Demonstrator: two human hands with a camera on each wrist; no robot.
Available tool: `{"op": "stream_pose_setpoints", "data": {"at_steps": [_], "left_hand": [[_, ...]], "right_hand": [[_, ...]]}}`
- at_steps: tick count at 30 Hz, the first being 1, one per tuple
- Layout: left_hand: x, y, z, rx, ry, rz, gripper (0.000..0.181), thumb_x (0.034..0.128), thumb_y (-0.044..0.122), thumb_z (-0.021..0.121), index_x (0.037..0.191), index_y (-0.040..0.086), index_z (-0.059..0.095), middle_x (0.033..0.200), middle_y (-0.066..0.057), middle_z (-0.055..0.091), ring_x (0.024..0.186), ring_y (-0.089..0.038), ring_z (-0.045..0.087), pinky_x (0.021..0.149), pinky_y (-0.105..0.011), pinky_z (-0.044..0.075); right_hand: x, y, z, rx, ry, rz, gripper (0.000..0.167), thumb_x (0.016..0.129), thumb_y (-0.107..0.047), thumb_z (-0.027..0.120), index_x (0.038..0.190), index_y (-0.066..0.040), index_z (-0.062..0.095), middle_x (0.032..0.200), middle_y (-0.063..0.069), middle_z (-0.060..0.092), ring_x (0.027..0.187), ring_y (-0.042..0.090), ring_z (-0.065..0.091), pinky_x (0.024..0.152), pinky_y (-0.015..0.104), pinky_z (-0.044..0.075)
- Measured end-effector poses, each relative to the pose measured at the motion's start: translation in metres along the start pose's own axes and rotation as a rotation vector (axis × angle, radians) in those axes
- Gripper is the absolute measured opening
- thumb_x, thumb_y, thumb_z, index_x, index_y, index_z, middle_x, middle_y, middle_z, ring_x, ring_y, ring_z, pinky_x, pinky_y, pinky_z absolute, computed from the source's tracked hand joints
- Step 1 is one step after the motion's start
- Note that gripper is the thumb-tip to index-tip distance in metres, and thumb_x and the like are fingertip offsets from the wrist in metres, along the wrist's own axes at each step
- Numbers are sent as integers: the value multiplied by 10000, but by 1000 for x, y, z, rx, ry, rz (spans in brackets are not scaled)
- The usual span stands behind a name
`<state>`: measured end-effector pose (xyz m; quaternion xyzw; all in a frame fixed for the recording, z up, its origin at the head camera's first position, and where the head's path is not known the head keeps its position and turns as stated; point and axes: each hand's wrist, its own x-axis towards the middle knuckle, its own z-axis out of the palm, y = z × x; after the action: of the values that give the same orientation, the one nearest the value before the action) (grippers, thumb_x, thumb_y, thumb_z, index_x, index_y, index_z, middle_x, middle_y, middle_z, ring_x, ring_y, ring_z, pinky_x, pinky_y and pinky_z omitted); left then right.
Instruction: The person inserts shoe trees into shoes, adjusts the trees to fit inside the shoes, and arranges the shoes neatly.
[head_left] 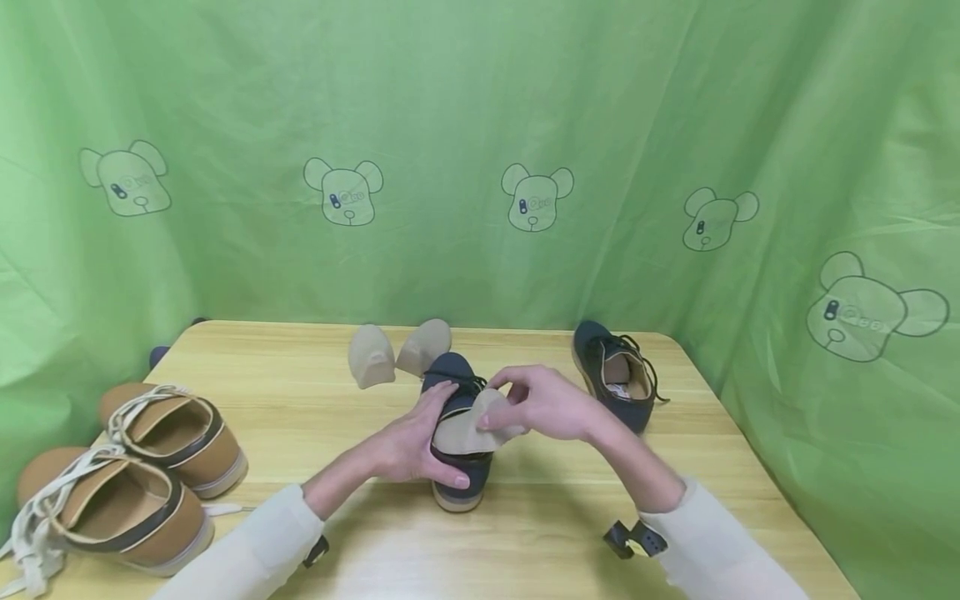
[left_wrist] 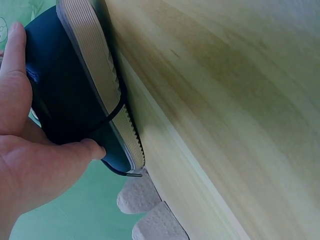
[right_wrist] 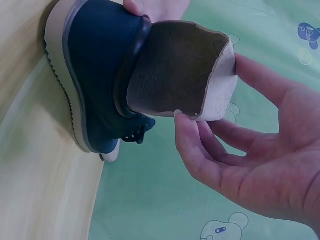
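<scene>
A navy shoe (head_left: 478, 473) with black laces stands mid-table, toe toward the back. Around its left side my left hand (head_left: 408, 442) grips it, the thumb near the heel and the fingers toward the laces. My right hand (head_left: 551, 404) pinches a beige moulded shoe insert (head_left: 467, 432) between thumb and fingers, partly within the shoe's opening. From the right wrist view, the insert's hollow inner face (right_wrist: 175, 65) shows, its far end at the collar. The left wrist view shows the shoe's ribbed sole edge (left_wrist: 95, 55) close to the tabletop.
Two more beige inserts (head_left: 371, 357) lie at the table's back. To the right stands the other navy shoe (head_left: 636, 410), something printed inside it. A pair of brown shoes (head_left: 180, 533) with white laces sits at the left. A green curtain (head_left: 450, 100) surrounds the table.
</scene>
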<state>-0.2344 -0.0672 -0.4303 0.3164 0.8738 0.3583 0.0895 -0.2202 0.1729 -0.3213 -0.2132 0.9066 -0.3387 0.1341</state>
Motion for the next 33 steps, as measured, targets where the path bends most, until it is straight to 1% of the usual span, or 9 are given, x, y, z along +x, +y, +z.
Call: {"op": "stream_pose_setpoints", "data": {"at_steps": [3, 8, 10, 15, 18, 22, 28, 33], "left_hand": [[0, 0, 0, -1, -1, 2, 1329, 688, 536, 902, 1623, 51, 93, 1692, -176, 118, 1544, -334, 199, 1214, -532, 304], [-1, 0, 0, -5, -6, -5, 1328, 691, 545, 896, 1626, 61, 86, 1696, -167, 107, 1545, -331, 199, 1209, -534, 311], [-1, -1, 0, -6, -7, -10, 1330, 693, 551, 892, 1627, 65, 80, 1698, -163, 101, 1546, -332, 198, 1207, -539, 313], [-1, -2, 1, -11, -6, -6, 1330, 696, 566, 885, 1628, 71, 75, 1700, -164, 92, 1546, -337, 197, 1198, -552, 322], [-1, -2, 1, -15, -9, -5, 1335, 697, 571, 882, 1630, 78, 64, 1703, -158, 82, 1553, -324, 178, 1204, -544, 316], [-1, -2, 1, -28, -12, -15, 1345, 696, 564, 886, 1633, 85, 47, 1706, -150, 72, 1555, -313, 175, 1211, -536, 306], [-1, -3, 1, -49, -13, -19, 1345, 700, 545, 892, 1632, 82, 40, 1704, -165, 65, 1550, -325, 185, 1211, -548, 300], [-1, -2, 0, -47, -14, -20, 1342, 701, 547, 890, 1636, 118, 29, 1706, -153, 63, 1551, -316, 185, 1212, -538, 301]], "right_hand": [[3, 1, 4, -3, 8, -17, 480, 838, -374, 793, 1216, -96, 692, 828, 19, 676, 731, 157, 615, 627, 319, 503], [6, 2, 11, -11, 25, -27, 414, 844, -363, 795, 1175, -132, 704, 811, 20, 656, 718, 156, 598, 605, 315, 494], [7, 1, 14, -24, 38, -23, 392, 838, -366, 803, 1154, -156, 706, 807, 13, 652, 721, 158, 593, 605, 316, 492], [10, 0, 25, -56, 68, -13, 393, 832, -358, 814, 1147, -154, 696, 790, 19, 648, 692, 160, 586, 581, 321, 485], [14, -1, 33, -83, 99, -6, 404, 829, -344, 825, 1148, -134, 691, 790, 13, 640, 683, 156, 575, 575, 311, 476], [18, -2, 43, -130, 160, -17, 419, 813, -333, 849, 1135, -119, 688, 783, -7, 617, 683, 146, 545, 571, 289, 449], [23, -1, 53, -159, 236, -39, 421, 786, -333, 876, 1085, -139, 652, 766, -21, 586, 673, 141, 520, 558, 281, 426], [26, 1, 58, -171, 262, -38, 413, 783, -357, 877, 1041, -169, 615, 750, -23, 563, 680, 146, 516, 569, 288, 429]]}}
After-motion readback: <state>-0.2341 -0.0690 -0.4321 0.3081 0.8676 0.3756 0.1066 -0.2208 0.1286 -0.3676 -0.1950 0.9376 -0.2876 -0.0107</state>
